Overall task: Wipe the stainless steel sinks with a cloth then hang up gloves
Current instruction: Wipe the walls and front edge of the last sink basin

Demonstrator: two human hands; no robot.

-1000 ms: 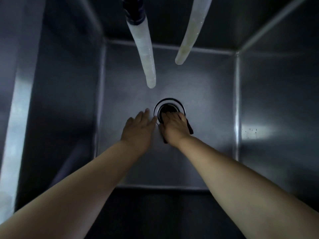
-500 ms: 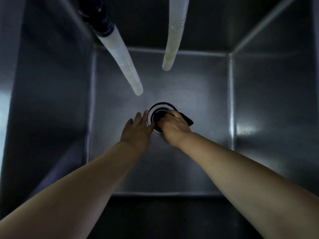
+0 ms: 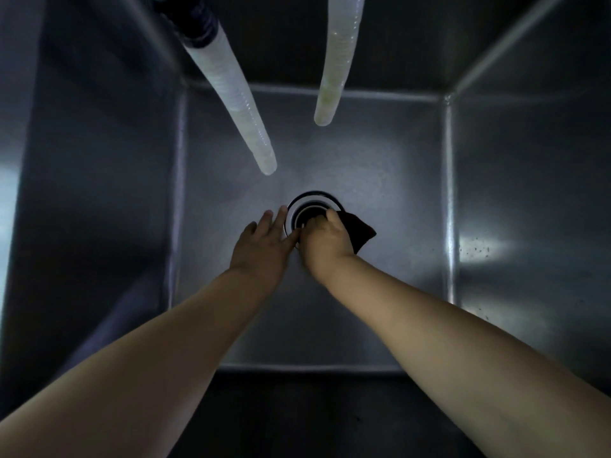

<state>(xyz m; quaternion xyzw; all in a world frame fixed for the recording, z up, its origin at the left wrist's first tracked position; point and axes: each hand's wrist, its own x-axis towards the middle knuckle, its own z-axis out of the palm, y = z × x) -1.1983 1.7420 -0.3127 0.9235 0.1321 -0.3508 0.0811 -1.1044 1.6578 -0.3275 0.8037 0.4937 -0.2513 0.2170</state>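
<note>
The right hand [image 3: 325, 241] is gripping a dark cloth [image 3: 360, 231], wiping the round steel drain [image 3: 314, 201]; the left hand [image 3: 264, 239] is resting flat (gloves unseen, hanging not yet done).

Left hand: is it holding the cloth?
No, the left hand lies flat on the sink floor; the dark cloth is under the right hand.
</note>
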